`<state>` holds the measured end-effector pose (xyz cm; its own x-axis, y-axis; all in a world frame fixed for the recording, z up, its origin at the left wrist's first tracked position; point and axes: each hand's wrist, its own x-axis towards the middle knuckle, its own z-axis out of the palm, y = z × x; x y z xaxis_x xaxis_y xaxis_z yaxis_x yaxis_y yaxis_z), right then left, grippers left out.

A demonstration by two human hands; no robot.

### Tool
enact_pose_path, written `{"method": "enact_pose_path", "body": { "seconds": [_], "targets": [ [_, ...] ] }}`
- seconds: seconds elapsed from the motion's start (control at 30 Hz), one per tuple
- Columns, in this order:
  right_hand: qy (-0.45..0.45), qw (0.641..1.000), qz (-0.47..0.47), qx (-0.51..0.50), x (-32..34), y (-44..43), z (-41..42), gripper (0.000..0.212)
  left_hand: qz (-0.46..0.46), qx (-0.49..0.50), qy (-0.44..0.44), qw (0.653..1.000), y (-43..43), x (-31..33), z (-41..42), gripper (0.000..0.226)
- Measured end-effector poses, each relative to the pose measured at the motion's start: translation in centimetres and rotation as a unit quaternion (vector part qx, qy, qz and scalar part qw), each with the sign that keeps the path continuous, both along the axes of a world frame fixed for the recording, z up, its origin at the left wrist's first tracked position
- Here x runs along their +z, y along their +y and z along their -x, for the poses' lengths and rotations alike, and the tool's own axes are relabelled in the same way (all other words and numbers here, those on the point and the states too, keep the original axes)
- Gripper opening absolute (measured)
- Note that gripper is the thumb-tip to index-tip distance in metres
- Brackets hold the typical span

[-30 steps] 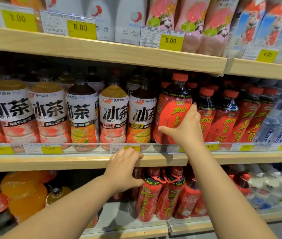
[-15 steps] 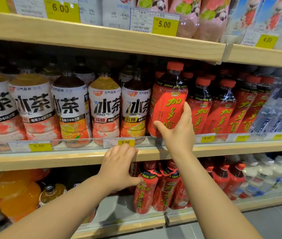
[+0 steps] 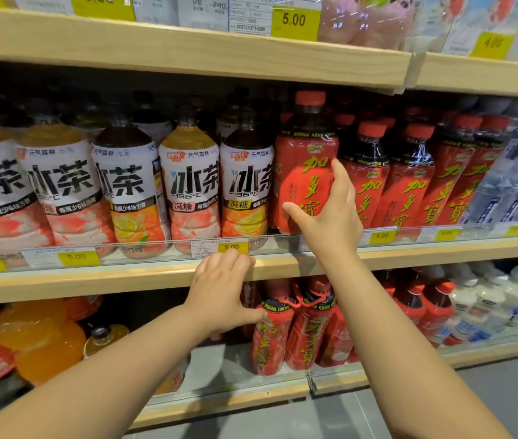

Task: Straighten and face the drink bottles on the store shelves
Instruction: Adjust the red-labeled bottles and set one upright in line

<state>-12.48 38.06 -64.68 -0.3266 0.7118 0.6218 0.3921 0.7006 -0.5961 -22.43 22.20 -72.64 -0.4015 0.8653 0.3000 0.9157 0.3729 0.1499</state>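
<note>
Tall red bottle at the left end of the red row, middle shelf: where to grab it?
Label band of the red bottle, from front-right, as the right hand does: body upright and round, white-label bottle tight on its left, upper shelf close above the cap.

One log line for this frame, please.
right hand: grips red-label bottle | left hand: holds shelf edge | bottle label: facing forward

One head-worn wide-angle view faces the drink shelves [image 3: 124,282] straight on, tilted slightly downward, close up.
</note>
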Motion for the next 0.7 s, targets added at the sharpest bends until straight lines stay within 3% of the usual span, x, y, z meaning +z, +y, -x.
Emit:
{"method": "enact_pose_path", "body": {
  "seconds": [0.23,0.3,0.47,0.7],
  "targets": [
    [-0.079,0.996,0.029,0.004,3.5,0.5,-0.3,0.126,0.003,-0.002,0.005,1.000,0.0,-0.1,0.2,0.084],
    [-0.071,0.997,0.031,-0.016,5.1,0.5,0.3,0.129,0.008,-0.006,0.001,1.000,0.0,-0.2,0.4,0.085],
    [-0.164,0.983,0.072,-0.048,8.7,0.6,1.4,0.119,0.015,-0.007,-0.001,1.000,0.0,0.1,0.6,0.083],
    [0.032,0.996,0.076,0.021,5.1,-0.8,-3.0,0.109,0.015,-0.007,0.009,1.000,0.1,-0.1,0.9,0.082]
  ]
}}
